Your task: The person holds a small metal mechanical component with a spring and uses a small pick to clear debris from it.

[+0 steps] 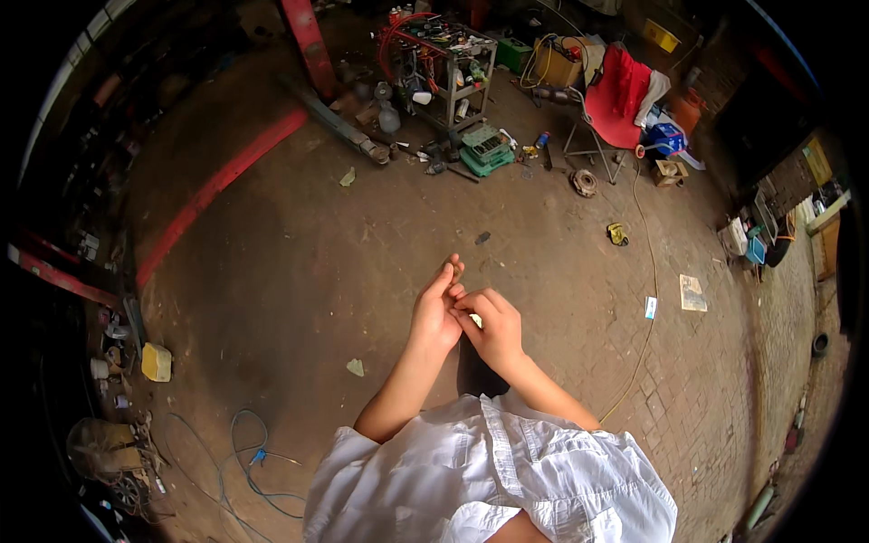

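Note:
My hands meet in front of my white shirt (425,471), above the floor. My left hand (434,312) is partly closed, its thumb lying near the raised index finger and its other fingers curled inward. My right hand (495,328) is bent over in a pinch, its fingertips touching the fingers of my left hand. A small pale patch (476,319) shows beside the right fingertips; whether it is a held thing cannot be made out. What the fingers hold, if anything, is hidden.
Ahead stand a tool cart (457,77), a green case (487,149) and a red chair (618,109). A red beam (222,185) crosses the floor at left. Low left lie a blue-green hose (237,452) and a yellow container (157,362). A thin cable (648,344) runs along the right.

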### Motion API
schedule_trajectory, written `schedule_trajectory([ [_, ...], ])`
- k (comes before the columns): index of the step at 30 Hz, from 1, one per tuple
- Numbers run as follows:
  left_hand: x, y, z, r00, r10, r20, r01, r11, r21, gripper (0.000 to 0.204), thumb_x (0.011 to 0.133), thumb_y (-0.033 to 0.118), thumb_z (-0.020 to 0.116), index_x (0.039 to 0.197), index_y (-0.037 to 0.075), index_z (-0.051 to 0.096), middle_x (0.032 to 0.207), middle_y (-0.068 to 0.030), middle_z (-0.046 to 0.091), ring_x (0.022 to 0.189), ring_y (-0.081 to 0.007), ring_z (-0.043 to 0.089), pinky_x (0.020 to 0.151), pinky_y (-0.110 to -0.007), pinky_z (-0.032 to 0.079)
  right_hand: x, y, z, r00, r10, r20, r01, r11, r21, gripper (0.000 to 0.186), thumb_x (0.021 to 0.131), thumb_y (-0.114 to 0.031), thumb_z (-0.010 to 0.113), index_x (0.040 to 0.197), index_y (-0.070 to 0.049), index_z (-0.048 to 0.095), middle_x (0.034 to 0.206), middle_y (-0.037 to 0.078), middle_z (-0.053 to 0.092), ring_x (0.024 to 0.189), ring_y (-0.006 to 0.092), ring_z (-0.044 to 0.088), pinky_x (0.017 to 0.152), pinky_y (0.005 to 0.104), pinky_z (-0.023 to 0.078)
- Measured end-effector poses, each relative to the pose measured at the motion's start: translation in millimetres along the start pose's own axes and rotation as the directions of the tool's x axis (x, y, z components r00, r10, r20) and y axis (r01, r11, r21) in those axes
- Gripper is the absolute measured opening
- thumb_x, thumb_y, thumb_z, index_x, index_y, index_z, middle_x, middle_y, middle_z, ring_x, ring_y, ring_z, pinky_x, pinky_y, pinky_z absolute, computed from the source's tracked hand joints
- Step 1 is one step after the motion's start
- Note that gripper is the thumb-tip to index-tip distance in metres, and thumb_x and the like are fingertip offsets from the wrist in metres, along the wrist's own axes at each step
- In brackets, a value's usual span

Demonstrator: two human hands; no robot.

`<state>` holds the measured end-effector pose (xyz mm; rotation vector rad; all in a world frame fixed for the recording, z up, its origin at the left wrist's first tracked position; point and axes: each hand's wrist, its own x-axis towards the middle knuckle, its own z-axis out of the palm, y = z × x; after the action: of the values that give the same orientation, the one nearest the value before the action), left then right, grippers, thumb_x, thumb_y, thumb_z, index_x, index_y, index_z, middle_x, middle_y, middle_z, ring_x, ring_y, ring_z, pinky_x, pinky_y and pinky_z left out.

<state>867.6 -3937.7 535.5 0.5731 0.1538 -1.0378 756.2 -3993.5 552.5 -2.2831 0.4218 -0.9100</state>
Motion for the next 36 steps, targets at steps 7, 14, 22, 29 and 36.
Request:
schedule_trajectory([
  [7,212,127,92,0.985,0.164,-0.053,-0.162,0.986,0.033,0.019,0.095,0.019,0.055,0.111,0.009,0.059,0.098,0.0015,0.058,0.047,-0.0015,0.03,0.043,-0.017,0.027,259,98,17,0.947,-0.18,0.266,0.095,0.948,0.304,0.019,0.077,-0.005,0.068,0.095,-0.005,0.064,0.093,0.008,0.066,0.085,0.0275,0.061,0.074,0.0359,0.05],
  [14,399,228,116,0.97,0.219,-0.109,-0.232,0.965,-0.121,0.02,0.097,0.019,0.052,0.114,0.011,0.059,0.107,-0.0012,0.062,0.043,-0.002,0.03,0.036,-0.016,0.024,465,253,92,0.91,-0.02,0.415,-0.208,0.844,0.495,0.016,0.085,-0.009,0.064,0.099,-0.003,0.065,0.094,0.01,0.068,0.087,0.023,0.064,0.077,0.0311,0.048],
  [22,634,328,172,0.973,0.2,-0.114,-0.219,0.957,-0.188,0.02,0.096,0.018,0.054,0.114,0.01,0.06,0.105,-0.0015,0.064,0.044,-0.0019,0.03,0.037,-0.018,0.025,696,521,206,0.696,0.578,0.426,-0.701,0.423,0.574,0.013,0.092,-0.009,0.055,0.099,0.0,0.062,0.095,0.005,0.066,0.085,0.0114,0.062,0.078,0.0243,0.05],
  [29,747,377,211,0.956,0.22,-0.194,-0.239,0.967,-0.084,0.022,0.096,0.017,0.054,0.116,0.008,0.058,0.105,-0.0016,0.061,0.046,-0.0017,0.031,0.038,-0.017,0.024,845,730,285,0.428,0.844,0.323,-0.778,0.162,0.607,0.023,0.087,-0.021,0.065,0.098,-0.001,0.061,0.081,0.005,0.063,0.074,0.0131,0.062,0.065,0.0271,0.054],
  [36,790,369,221,0.824,0.384,-0.416,-0.44,0.897,-0.043,0.02,0.097,0.017,0.053,0.114,0.008,0.057,0.098,0.0004,0.06,0.048,-0.0022,0.03,0.038,-0.017,0.025,942,869,355,0.041,0.946,0.322,-0.764,-0.177,0.62,0.04,0.084,-0.035,0.07,0.089,0.001,0.053,0.096,0.013,0.058,0.079,0.028,0.061,0.064,0.0394,0.058],
])
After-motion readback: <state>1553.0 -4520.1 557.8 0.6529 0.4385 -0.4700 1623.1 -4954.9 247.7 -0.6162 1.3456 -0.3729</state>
